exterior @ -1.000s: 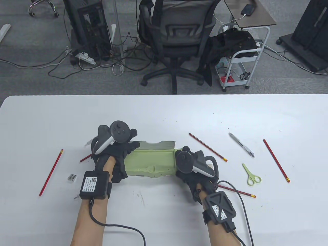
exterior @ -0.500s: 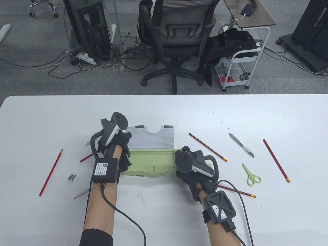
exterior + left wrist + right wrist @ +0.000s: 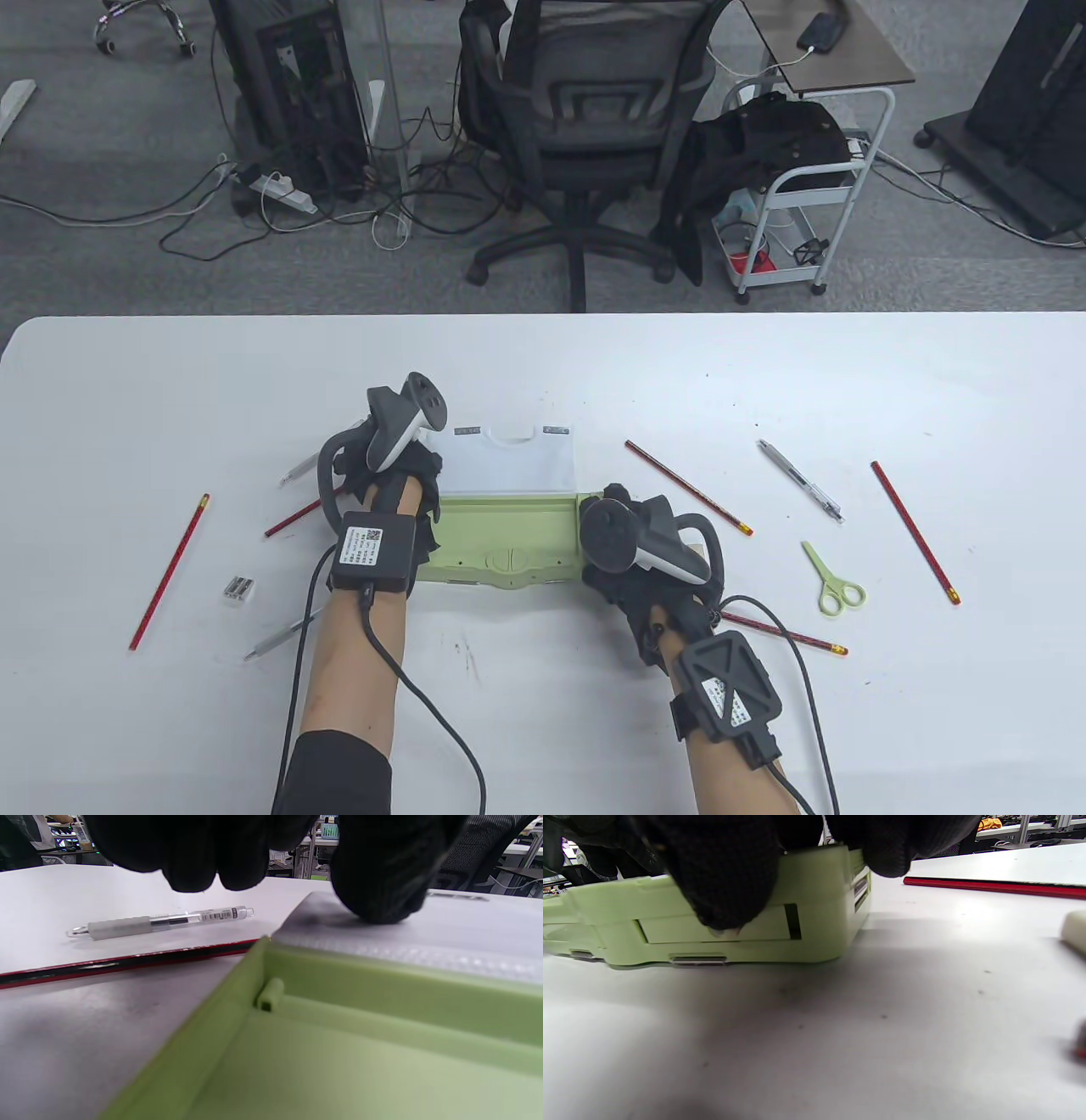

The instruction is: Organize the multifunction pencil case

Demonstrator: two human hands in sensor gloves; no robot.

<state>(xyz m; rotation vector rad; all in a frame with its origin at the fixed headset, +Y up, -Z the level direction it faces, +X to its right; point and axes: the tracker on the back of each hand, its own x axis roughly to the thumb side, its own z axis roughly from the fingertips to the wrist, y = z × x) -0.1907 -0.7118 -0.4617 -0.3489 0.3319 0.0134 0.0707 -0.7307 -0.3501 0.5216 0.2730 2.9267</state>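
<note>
From above, the green pencil case (image 3: 509, 543) lay open near the front middle of the white desk (image 3: 543, 373), its pale lid (image 3: 509, 463) folded back flat on the far side. The left hand (image 3: 399, 484) sat at the case's left end, fingers bent down at the lid's left corner. The right hand (image 3: 645, 552) gripped the case's right end. Left of the case lay a red pencil (image 3: 170, 570), a small sharpener (image 3: 240, 588), two silver pens (image 3: 280, 637) and another red pencil (image 3: 293, 516) half under the left hand. Right of the case lay more red pencils (image 3: 687, 486), a clear pen (image 3: 802, 480) and green scissors (image 3: 833, 581).

In the left wrist view, the thumb pressed flat on the lid (image 3: 407, 929) just beyond the case's green wall (image 3: 382, 980), while the other fingers (image 3: 191, 861) hung curled beside the lid, over the desk — holding nothing I could see. A clear pen (image 3: 161, 923) and a red pencil (image 3: 127, 959) lay just left of the case.

In the right wrist view, the thumb (image 3: 729, 887) pressed the case's near side (image 3: 814, 929) and the other fingers curled over its top edge — a firm grasp. A red pencil (image 3: 992, 886) lay on the desk to the right of the case.
</note>
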